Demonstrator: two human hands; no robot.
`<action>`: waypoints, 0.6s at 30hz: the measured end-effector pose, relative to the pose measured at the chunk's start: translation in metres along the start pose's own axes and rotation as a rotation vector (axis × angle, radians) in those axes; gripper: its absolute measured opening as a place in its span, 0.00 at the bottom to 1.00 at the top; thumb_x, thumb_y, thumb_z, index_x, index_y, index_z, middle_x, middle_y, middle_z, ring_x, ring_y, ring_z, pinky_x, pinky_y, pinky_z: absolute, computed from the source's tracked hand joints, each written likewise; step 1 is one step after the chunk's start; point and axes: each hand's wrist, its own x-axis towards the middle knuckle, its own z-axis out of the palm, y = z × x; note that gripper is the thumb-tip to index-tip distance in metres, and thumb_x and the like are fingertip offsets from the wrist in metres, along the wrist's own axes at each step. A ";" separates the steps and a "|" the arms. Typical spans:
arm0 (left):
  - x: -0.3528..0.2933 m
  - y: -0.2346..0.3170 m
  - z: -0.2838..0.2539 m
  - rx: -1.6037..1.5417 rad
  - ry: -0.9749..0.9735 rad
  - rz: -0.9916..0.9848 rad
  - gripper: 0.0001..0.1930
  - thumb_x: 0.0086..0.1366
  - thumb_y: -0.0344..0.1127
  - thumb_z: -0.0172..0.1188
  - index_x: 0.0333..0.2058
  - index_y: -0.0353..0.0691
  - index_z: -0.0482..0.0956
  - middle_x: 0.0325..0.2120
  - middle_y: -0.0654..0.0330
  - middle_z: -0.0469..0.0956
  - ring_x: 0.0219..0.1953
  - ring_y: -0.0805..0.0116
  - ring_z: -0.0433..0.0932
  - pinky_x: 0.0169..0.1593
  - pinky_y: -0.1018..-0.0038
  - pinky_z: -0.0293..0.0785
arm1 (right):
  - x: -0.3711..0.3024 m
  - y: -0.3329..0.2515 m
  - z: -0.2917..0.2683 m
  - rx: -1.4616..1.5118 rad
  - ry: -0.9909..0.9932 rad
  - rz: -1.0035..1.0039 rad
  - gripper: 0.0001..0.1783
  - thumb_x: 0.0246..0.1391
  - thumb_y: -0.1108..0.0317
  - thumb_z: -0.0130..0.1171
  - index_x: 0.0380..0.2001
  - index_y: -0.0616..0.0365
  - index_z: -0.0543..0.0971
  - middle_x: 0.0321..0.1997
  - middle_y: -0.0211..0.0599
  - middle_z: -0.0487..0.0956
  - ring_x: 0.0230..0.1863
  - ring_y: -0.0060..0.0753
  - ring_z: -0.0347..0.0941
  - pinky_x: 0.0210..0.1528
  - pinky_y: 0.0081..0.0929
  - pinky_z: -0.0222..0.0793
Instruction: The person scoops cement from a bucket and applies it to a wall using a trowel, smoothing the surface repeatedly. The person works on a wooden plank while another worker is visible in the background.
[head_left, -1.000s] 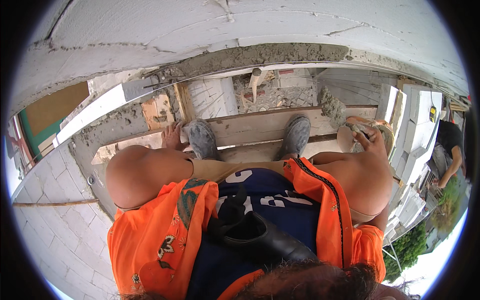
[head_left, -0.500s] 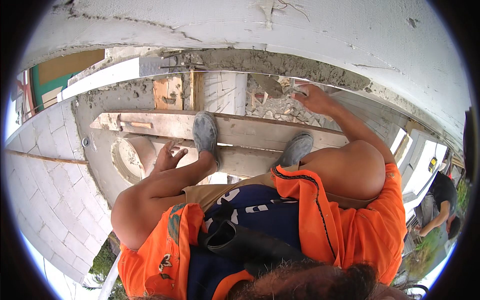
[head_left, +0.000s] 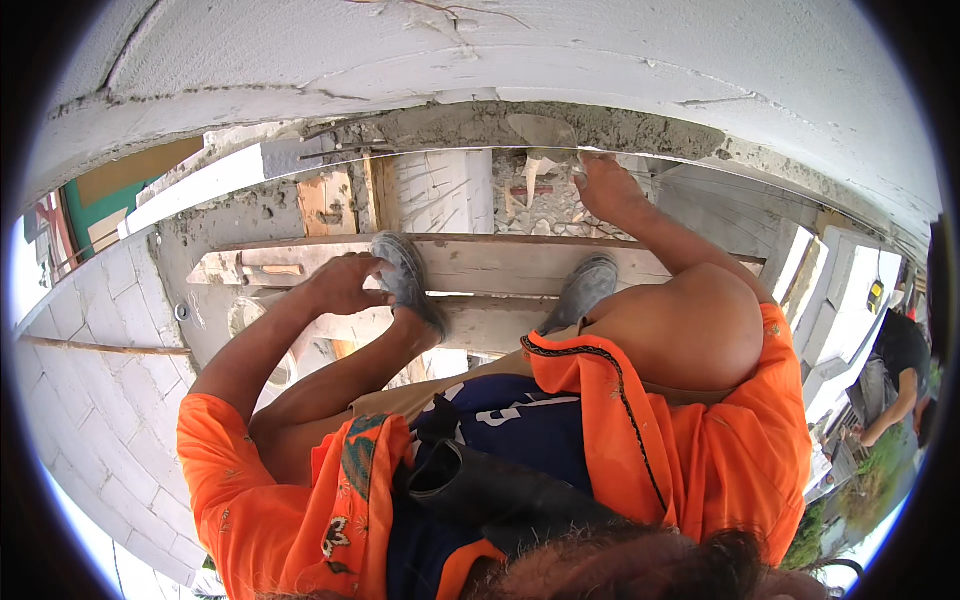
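My right hand (head_left: 610, 188) is closed round the handle end of a trowel, whose handle my fingers hide. The trowel's flat grey blade (head_left: 543, 130) lies against the strip of wet mortar (head_left: 450, 128) along the lower edge of the pale block wall (head_left: 600, 60). My left hand (head_left: 345, 284) hovers beside my left shoe (head_left: 402, 275), thumb and fingers apart and nothing in them. Below that arm a round bucket (head_left: 243, 316) is partly covered.
My feet rest on wooden planks (head_left: 490, 265) over a gap with rubble (head_left: 560, 205) below. A wooden-handled tool (head_left: 283, 269) lies at the plank's left. A block wall (head_left: 90, 400) stands left, with a stick (head_left: 105, 346) against it. Another person (head_left: 895, 370) bends at far right.
The trowel has moved up from over the rubble gap to the mortar strip. My left hand has risen from beside the bucket to near my left shoe.
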 end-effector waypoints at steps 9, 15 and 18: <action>0.156 0.087 0.102 0.257 0.245 0.092 0.52 0.62 0.67 0.73 0.75 0.41 0.65 0.69 0.47 0.70 0.73 0.44 0.67 0.76 0.46 0.61 | -0.025 0.018 -0.015 0.091 0.032 -0.076 0.22 0.72 0.59 0.60 0.56 0.68 0.78 0.53 0.64 0.84 0.58 0.70 0.81 0.60 0.58 0.78; 0.216 0.129 0.116 0.239 0.085 -0.061 0.61 0.57 0.77 0.70 0.78 0.41 0.60 0.71 0.46 0.68 0.75 0.43 0.64 0.77 0.45 0.59 | -0.012 -0.001 -0.015 0.046 0.039 0.059 0.22 0.73 0.56 0.58 0.52 0.68 0.79 0.52 0.63 0.85 0.58 0.66 0.82 0.60 0.56 0.79; 0.226 0.130 0.119 0.229 0.050 -0.068 0.61 0.57 0.78 0.69 0.78 0.42 0.61 0.71 0.45 0.69 0.75 0.42 0.65 0.77 0.44 0.59 | -0.036 0.036 -0.030 0.056 0.062 0.190 0.22 0.74 0.56 0.57 0.52 0.68 0.80 0.53 0.64 0.85 0.57 0.66 0.83 0.60 0.56 0.79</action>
